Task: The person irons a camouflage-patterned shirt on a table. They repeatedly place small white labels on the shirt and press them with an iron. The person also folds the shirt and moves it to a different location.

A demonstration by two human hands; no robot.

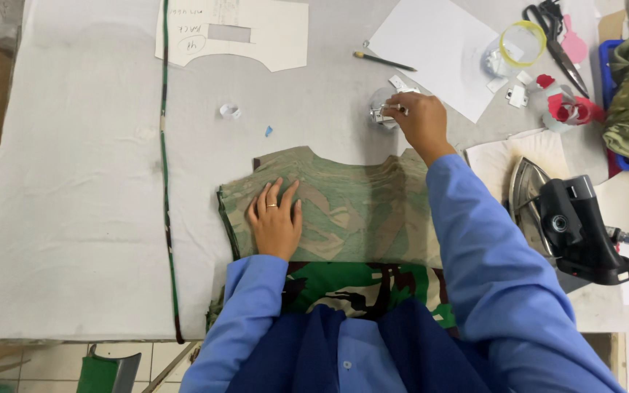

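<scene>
The left hand [277,218] lies flat, fingers spread and open, pressing on the left half of a stack of camouflage fabric pieces [343,211] that sits on the grey-covered counter [74,218] right in front of the person. The stack lies wrong side up, pale green and tan, with its long axis running left to right across the counter and a curved neckline notch on its far edge; a brighter green, brown and black camouflage layer [362,287] shows beneath it at the near edge. The right hand [420,120] is stretched forward past the far right corner of the stack, fingers pinched together on a small white tag [389,111], held just over a small clear container [381,109]. So the container lies beyond the fabric, up and to the right, and the right hand is far the nearer to it, while the left one is well apart from it. Just beyond lie a pencil [384,61] and a white paper sheet [434,54]. Farther right are a roll of clear tape [522,44], black scissors [555,36] and a steam iron [555,218] resting beside the right sleeve. A cardboard pattern piece [256,33] lies at the far edge.
</scene>
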